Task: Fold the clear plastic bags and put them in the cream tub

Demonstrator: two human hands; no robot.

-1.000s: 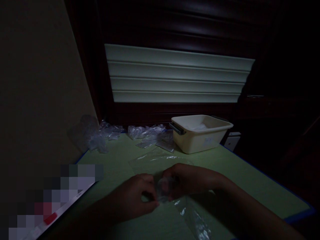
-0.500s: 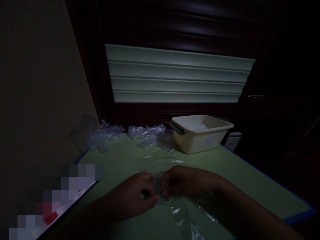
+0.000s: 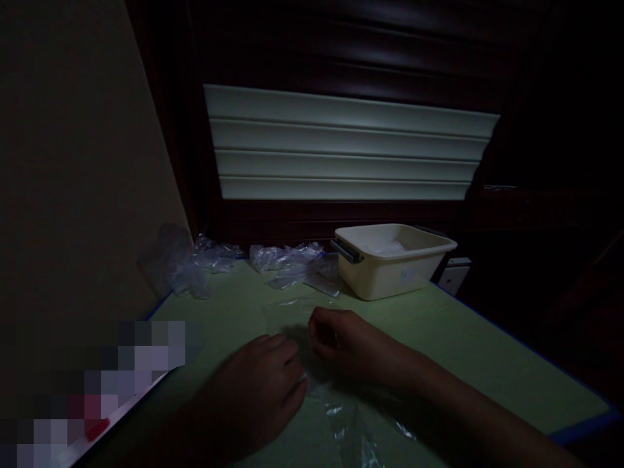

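Note:
A thin clear plastic bag (image 3: 348,426) lies spread on the green tabletop in front of me, running under and between both hands. My left hand (image 3: 266,387) is closed, knuckles up, with its fingertips at the bag; a bit of plastic shines by the thumb and fingers. To the right and slightly raised, my right hand (image 3: 346,341) is curled with thumb and fingers pinched together. Whatever may be in that pinch is hidden in the dim light. A small gap separates the two hands.
Crumpled clear plastic bags (image 3: 287,263) lie along the back edge, with another pile (image 3: 182,270) at the back left. A cream tub (image 3: 390,273) with grey handles stands at the back right, clear plastic inside. Blurred-out items fill the left edge.
My right hand has lifted and moved slightly up, away from the spot between the hands. My left hand has rolled knuckles-up, its finger gap now closed.

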